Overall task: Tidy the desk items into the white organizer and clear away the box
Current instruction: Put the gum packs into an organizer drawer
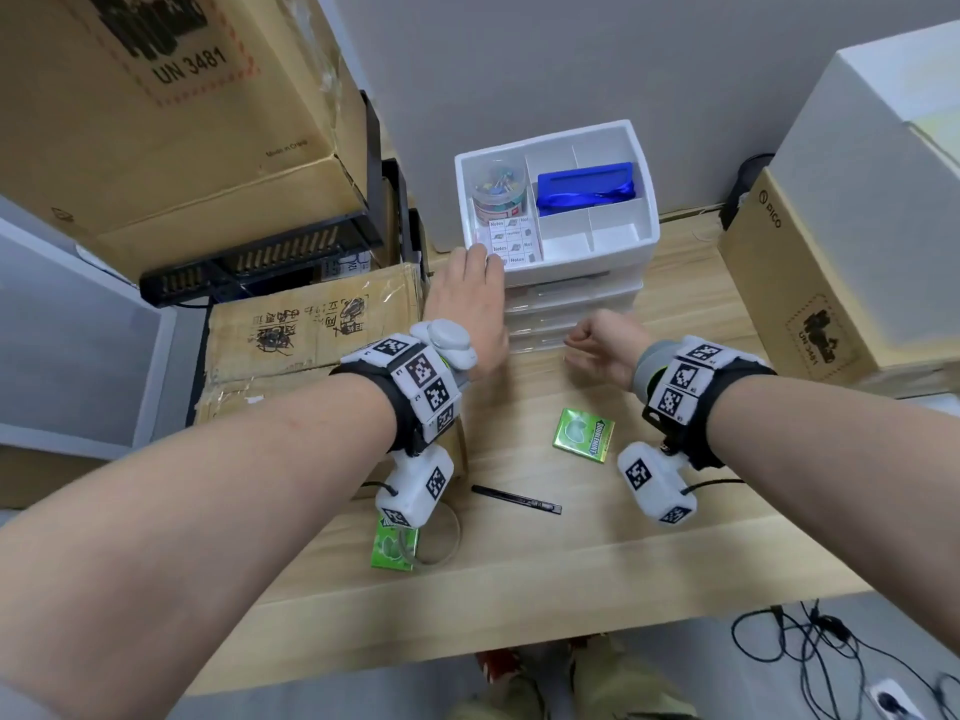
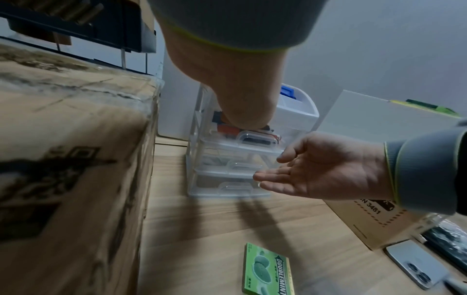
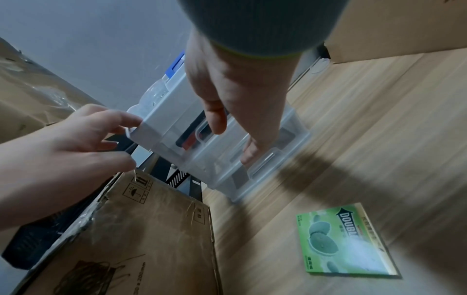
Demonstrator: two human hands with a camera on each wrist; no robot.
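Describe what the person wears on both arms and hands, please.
Both forearms are bare. Each wrist carries a black strap with white blocks bearing black square markers, over a grey cuff edged in yellow-green. Below each hangs a white camera box with a thin black cable. The left hand and right hand wear no gloves.

- white organizer [image 1: 613, 252], clear drawers below
- blue case [image 1: 584, 187] inside
- green gum packs [image 1: 583, 434], near
- black pen [image 1: 517, 499]
- light wood desk [image 1: 545, 579]

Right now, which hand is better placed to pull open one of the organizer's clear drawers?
The right hand: it is open, with fingertips by the clear drawers. The left hand is at the white organizer, its fingers on the top tray's left corner.
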